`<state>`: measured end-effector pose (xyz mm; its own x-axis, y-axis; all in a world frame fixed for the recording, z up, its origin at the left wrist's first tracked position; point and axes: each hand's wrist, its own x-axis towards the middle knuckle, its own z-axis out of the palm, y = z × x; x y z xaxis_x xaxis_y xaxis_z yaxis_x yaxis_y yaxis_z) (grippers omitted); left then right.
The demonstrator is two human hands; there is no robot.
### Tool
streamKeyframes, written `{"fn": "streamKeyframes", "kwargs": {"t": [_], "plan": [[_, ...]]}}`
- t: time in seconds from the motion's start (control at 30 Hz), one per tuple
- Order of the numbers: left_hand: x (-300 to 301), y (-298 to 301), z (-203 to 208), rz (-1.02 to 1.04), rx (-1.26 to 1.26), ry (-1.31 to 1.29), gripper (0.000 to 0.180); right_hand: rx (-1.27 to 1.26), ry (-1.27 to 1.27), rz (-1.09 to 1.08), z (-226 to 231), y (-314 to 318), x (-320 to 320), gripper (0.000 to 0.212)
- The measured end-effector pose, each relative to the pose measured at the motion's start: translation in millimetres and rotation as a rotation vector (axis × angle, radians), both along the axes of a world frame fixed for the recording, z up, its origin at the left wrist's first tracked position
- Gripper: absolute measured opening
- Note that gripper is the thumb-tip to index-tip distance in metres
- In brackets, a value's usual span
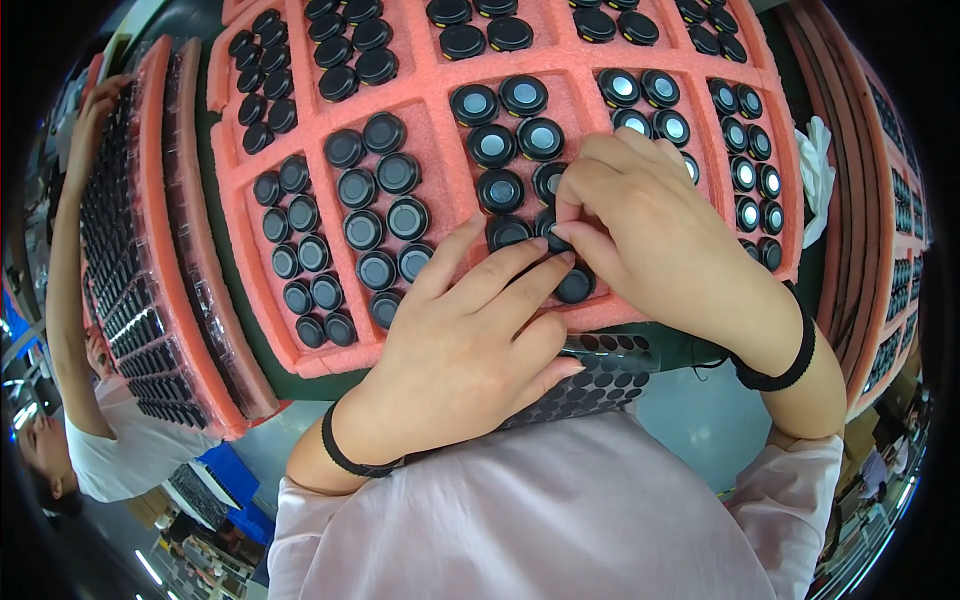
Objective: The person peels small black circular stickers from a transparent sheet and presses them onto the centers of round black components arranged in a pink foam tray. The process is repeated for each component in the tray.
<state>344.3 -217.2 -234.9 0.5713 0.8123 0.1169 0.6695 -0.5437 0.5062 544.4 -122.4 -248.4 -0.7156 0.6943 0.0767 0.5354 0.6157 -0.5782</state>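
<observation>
A pink foam tray (425, 108) divided into compartments holds rows of black round caps. My left hand (470, 345) lies over the near middle compartment, fingers stretched out, with fingertips against a black round cap (509, 232) and its neighbour. Right beside them, my right hand (655, 220) is closed, thumb and index finger pinched together at a cap in the same column. What sits in that pinch is too small and covered to make out. Between my forearms and the tray lies a clear sheet with black round stickers (605, 382), partly hidden by my left hand.
Caps in the middle and right compartments show pale shiny centres; those at left look plain black. Stacked pink trays (160, 230) stand at left, more trays (865, 200) at right. A white crumpled cloth (816, 175) sits by the right edge. Another person (120, 440) reaches in at left.
</observation>
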Motion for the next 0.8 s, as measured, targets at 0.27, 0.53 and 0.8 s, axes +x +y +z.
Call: {"fn": "streamKeyframes", "kwargs": {"t": [0.27, 0.53, 0.8], "plan": [[0, 0, 2, -0.002, 0.001, -0.014, 0.033, 0.009, 0.029, -0.057, 0, 0, -1, 0.016], [-15, 2, 14, 0.038, 0.071, -0.105, 0.036, -0.317, 0.168, 0.028, 38, -20, 31, 0.027], [-8, 2, 33, 0.061, 0.121, -0.109, 0.039, -0.229, 0.174, -0.046, 44, -61, 49, 0.042]]}}
